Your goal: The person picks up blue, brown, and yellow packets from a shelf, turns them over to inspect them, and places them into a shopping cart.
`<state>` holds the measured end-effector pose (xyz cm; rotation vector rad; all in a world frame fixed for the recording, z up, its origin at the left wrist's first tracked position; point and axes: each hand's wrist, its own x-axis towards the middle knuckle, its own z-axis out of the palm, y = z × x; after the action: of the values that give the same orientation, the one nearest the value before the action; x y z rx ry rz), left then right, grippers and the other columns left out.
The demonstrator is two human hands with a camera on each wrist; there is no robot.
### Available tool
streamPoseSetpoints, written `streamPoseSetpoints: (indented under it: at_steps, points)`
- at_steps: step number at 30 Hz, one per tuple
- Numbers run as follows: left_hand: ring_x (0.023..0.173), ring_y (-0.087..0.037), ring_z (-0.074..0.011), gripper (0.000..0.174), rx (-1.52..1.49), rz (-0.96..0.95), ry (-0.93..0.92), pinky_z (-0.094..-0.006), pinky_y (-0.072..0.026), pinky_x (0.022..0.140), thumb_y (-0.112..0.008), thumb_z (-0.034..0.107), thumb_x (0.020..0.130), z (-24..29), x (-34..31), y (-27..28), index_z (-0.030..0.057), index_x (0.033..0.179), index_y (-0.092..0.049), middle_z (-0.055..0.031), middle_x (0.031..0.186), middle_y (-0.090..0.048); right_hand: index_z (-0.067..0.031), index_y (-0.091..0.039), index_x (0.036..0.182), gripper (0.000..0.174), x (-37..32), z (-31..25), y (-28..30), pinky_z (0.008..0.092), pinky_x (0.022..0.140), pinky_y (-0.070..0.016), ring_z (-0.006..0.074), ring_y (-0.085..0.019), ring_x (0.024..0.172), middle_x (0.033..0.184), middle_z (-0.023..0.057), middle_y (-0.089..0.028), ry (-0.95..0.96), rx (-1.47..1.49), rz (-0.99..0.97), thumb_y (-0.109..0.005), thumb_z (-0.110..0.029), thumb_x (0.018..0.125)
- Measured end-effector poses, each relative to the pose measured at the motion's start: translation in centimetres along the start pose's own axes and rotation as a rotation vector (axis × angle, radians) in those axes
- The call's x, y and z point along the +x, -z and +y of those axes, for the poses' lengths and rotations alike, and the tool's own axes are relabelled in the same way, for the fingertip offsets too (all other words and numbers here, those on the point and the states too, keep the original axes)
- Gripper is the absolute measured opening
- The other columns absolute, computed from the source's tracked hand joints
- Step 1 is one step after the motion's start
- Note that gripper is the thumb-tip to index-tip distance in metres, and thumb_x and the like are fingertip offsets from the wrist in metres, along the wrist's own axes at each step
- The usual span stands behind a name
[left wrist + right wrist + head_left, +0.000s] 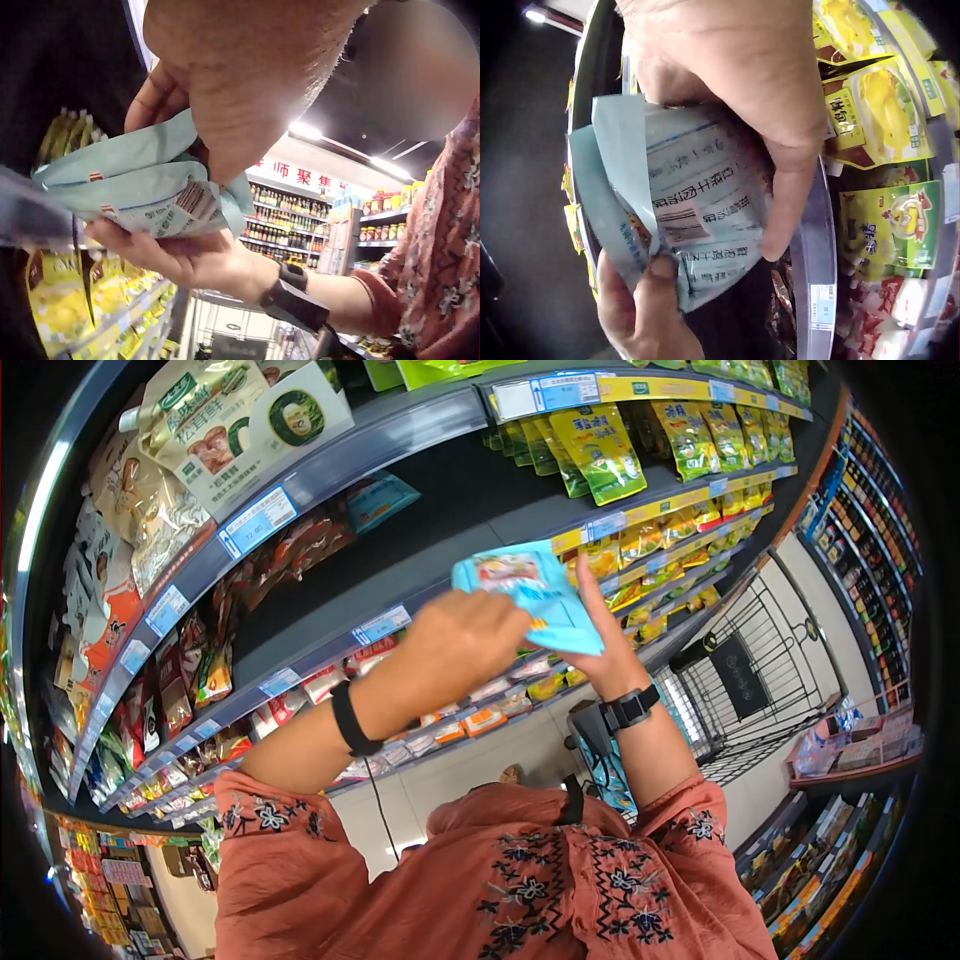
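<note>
A light-blue pouch is held between both hands in front of the shelf. My left hand grips its near left side with curled fingers. On the other side my right hand supports it, palm up, thumb raised along the edge. The left wrist view shows printed text and a barcode on the pouch, above the right palm. In the right wrist view the left thumb and fingers pinch two layered edges of the pouch; I cannot tell whether there are two pouches.
Shelves carry yellow-green packets, with blue-white price labels along their edges. Another light-blue packet lies deep on the shelf. A shopping cart stands at the right, beside a further shelf of goods.
</note>
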<state>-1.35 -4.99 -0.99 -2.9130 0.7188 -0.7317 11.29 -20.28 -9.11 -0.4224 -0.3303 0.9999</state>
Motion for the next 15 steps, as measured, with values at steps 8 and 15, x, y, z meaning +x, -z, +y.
streamPoseSetpoints:
  at_steps: [8, 15]
  points:
    - [0.091, -0.065, -0.0357, 0.027, -0.347, -0.088, 0.25, -0.0431, -0.0512, 0.08, -0.061, 0.027, 0.092, -5.9, 1.6, 1.5, 0.0037, 0.107, -0.064, -0.0166, 0.097, -0.066, 0.0063, -0.046, 0.136, 0.058, -7.4, 0.0, 4.2, 0.0385, 0.098, -0.0513, 0.0295, -0.064, 0.11, 0.127, 0.0213, -0.061, 0.014, -0.141, 0.368, -0.063, -0.021, 0.087]
    - [0.099, -0.069, -0.0368, 0.028, 0.451, -0.495, 0.696, -0.0454, -0.0525, 0.089, -0.05, 0.012, 0.091, -24.3, -2.1, -6.4, 0.0004, 0.104, -0.071, -0.0244, 0.107, -0.069, 0.0034, -0.05, 0.134, 0.053, -16.3, -1.8, 8.3, 0.0376, 0.093, -0.0531, 0.0287, -0.066, 0.106, 0.122, 0.0166, -0.063, 0.192, -0.228, 0.655, -0.061, -0.022, 0.089]
